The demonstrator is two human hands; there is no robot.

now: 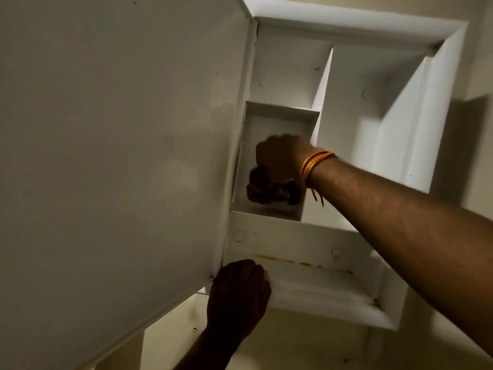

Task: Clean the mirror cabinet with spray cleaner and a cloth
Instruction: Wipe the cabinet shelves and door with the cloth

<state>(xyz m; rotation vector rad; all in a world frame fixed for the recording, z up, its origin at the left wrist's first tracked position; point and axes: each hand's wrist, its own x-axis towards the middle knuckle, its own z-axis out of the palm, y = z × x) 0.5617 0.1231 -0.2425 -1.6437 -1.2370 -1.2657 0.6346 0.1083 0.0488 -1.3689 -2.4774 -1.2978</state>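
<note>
Head view, looking up.
- Mirror cabinet: white, on the far wall; door swung open at left.
- Right hand, orange thread at the wrist: inside the small left compartment, fingers clamped on a dark bunched cloth pressed against its floor.
- Left hand: fingers fairly straight, laid on the near lower edge by the hinge corner, holding nothing.
- Spray cleaner: not in view.
- Step, judged: wiping inside the compartments.
- Next, likely: bottom shelf, brown stains calling for firmer rubbing.
</note>
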